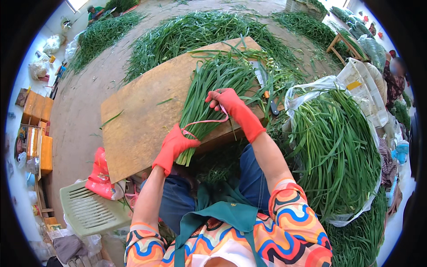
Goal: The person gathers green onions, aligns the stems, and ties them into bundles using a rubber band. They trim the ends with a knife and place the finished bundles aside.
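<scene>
A thick bunch of long green garlic chives (218, 84) lies across the right half of a wooden board (142, 107), its cut stem ends toward me. My left hand (175, 144), in a red rubber glove, is closed round the bunch near those ends. A pink tie strip (202, 121) loops from there over the chives to my right hand (227, 103). That hand, gloved in red too, is closed on the strip above the bunch, its fingers curled. Right of the bunch, a knife (270, 103) with an orange and black handle lies among loose leaves.
Close on my right stands a clear plastic bag (373, 178) packed with chives. Large heaps of chives (178, 40) cover the floor beyond the board. At left are a pale green plastic chair (89, 209) and a red bag (101, 178). Another person (393, 80) sits at far right.
</scene>
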